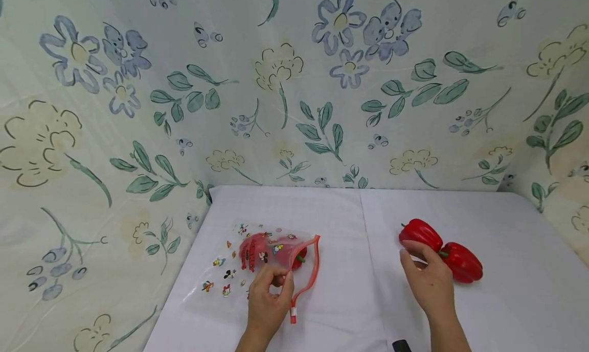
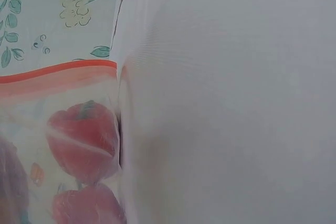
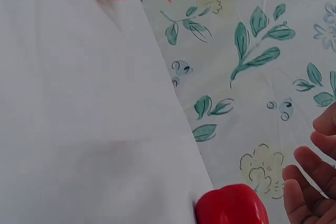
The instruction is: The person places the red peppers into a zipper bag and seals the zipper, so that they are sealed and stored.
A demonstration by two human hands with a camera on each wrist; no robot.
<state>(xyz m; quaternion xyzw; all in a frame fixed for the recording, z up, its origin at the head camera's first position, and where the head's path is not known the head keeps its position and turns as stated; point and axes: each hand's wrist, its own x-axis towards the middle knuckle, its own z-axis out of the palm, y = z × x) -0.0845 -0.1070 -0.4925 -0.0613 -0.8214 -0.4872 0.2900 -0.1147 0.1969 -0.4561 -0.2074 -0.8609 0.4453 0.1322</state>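
A clear zip bag (image 1: 213,270) printed with small cartoon figures lies on the left of the table, its red-edged mouth turned right and parted. Inside are red bell peppers (image 1: 257,247); through the film in the left wrist view, one bell pepper (image 2: 84,140) shows above another. My left hand (image 1: 269,296) pinches the bag's near rim between thumb and fingers. On the right, two loose red bell peppers (image 1: 462,262) touch each other. My right hand (image 1: 430,280) is beside them, fingers loosely bent and holding nothing; in the right wrist view its fingers are apart from the nearer pepper (image 3: 231,205).
A white cloth (image 1: 340,301) with a crease covers the table. Behind and to the left hangs a floral curtain (image 1: 285,96). A small black object (image 1: 401,346) lies at the near edge, partly cut off. The bag's red zip slider (image 1: 293,315) hangs near my left hand.
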